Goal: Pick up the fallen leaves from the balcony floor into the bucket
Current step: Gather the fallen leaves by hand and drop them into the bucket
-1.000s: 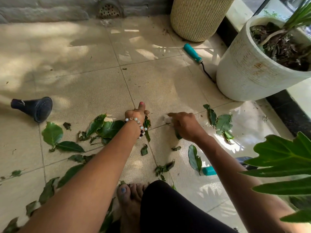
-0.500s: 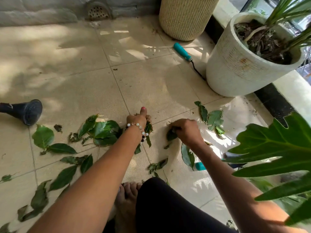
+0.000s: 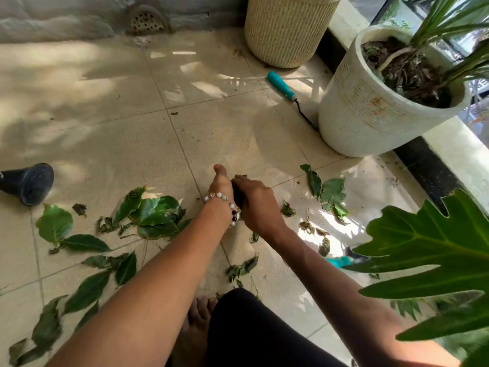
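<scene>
A home balcony is shown — an outdoor floor of large beige tiles [image 3: 217, 133] dappled with sunlight and leaf shadow. A round drain grate [image 3: 146, 20] is set into the rough wall at the upper left of the frame. Two ribbed planters are seen at the upper right — a cream one [image 3: 287, 30] and a white pot [image 3: 370, 112] filled with soil and a plant. Fallen leaves [image 3: 153, 215] are scattered over the tiles, and a teal-handled garden tool [image 3: 281, 85] lies beside the pots.

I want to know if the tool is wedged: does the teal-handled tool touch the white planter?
Cannot tell. In the head view the teal-handled tool runs its dark shaft to the white planter base, where its tip goes out of sight, so contact is not shown.
</scene>
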Available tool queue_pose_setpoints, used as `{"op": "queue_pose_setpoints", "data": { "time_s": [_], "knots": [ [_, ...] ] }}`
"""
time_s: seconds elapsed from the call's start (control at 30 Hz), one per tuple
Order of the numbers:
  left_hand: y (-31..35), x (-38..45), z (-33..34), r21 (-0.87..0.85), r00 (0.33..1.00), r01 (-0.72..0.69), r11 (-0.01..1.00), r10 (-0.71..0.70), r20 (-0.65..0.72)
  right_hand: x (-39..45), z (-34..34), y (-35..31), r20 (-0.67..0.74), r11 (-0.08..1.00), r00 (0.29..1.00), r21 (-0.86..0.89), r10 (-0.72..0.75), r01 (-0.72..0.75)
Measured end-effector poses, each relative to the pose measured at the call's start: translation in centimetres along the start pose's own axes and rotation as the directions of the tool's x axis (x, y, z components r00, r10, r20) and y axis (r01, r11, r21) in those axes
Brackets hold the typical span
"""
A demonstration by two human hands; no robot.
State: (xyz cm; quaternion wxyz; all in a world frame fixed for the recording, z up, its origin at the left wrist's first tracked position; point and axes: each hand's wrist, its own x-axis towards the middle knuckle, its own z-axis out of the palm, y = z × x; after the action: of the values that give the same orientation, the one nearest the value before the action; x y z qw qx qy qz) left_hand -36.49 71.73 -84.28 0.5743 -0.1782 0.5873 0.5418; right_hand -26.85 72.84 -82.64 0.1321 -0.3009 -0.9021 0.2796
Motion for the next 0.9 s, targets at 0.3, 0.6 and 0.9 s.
{"op": "queue_pose_setpoints", "data": {
  "time_s": [0.3, 0.6, 0.9],
  "knots": [
    [0.4, 1.4, 1.0, 0.14, 0.977, -0.136, 0.981, 0.156, -0.146, 1.3, -4.6, 1.7, 0.353, 0.851, 0.925, 0.435, 0.138, -0.293],
    [1.0, 1.5, 1.4, 0.041, 0.994, -0.096, 0.995, 0.097, -0.044, 3.3, -6.6, 12.9, 0.065, 0.813, 0.873, -0.403, 0.483, -0.42],
    [0.6, 0.9, 2.1, 0.044, 0.999, -0.044, 0.998, 0.045, -0.026, 0.4, -4.7, 13.1, 0.006, 0.833, 0.913, -0.413, 0.408, -0.37]
  ]
}}
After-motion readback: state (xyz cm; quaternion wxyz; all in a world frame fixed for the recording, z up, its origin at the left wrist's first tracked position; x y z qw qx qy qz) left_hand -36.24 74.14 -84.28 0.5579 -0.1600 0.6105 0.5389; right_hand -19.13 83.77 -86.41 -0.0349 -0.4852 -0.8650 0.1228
